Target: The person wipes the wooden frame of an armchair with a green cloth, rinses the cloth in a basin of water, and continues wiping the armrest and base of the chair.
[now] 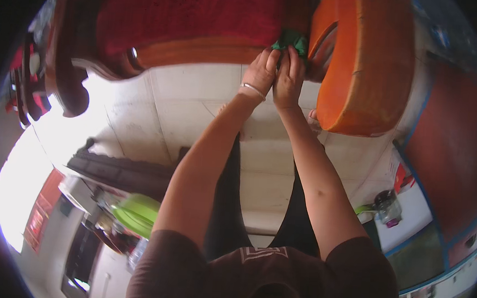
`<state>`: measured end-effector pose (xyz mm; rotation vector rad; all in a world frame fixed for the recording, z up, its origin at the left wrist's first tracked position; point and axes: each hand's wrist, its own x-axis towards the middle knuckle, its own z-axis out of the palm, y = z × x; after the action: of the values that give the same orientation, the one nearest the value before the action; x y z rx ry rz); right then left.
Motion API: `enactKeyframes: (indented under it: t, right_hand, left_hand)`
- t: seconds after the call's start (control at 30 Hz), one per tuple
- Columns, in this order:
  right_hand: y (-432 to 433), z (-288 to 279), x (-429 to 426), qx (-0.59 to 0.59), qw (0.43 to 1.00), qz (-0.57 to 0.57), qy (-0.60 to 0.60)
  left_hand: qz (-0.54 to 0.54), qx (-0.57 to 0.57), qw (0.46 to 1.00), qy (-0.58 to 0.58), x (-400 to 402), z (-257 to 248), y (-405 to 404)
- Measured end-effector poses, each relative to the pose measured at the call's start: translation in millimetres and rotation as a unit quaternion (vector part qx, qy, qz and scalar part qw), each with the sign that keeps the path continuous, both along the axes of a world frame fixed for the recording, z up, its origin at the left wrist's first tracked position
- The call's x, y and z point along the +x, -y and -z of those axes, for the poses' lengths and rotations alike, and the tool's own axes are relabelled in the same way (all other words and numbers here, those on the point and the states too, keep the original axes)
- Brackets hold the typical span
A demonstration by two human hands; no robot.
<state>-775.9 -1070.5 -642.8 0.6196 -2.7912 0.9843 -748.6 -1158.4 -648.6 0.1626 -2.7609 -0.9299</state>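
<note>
Close together at the edge of a dark wooden seat with a red cushion [189, 11], both my hands are on a green cloth [296, 42]. My left hand [261, 70], with a silver-coloured bangle at the wrist, holds the cloth's left part. Fingers bent, my right hand [289, 76] grips the cloth beside it. The wooden front rail [199, 50] of the seat runs to the left of my hands. Part of the cloth and my fingertips are hidden.
An orange rounded piece of furniture [366, 75] stands just right of my hands. Pale floor tiles [199, 118] lie below. A curved wooden armrest [70, 85] is at left. Behind me are a light green plastic item [138, 214] and, to the right, a clear jar [388, 205] on a white surface.
</note>
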Motion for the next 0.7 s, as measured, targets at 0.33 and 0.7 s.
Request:
enactKeyframes:
  t: [0.33, 0.7]
  right_hand:
    - [-96.3, 91.0, 70.1, -0.001, 0.957, -0.216, 0.195]
    - [-49.7, 61.6, 27.8, 0.076, 0.922, -0.312, -0.219]
  left_hand:
    - [-0.091, 0.207, 0.923, 0.312, 107.0, 85.5, -71.2]
    - [-0.044, 0.078, 0.965, -0.248, 82.0, 99.8, -22.6]
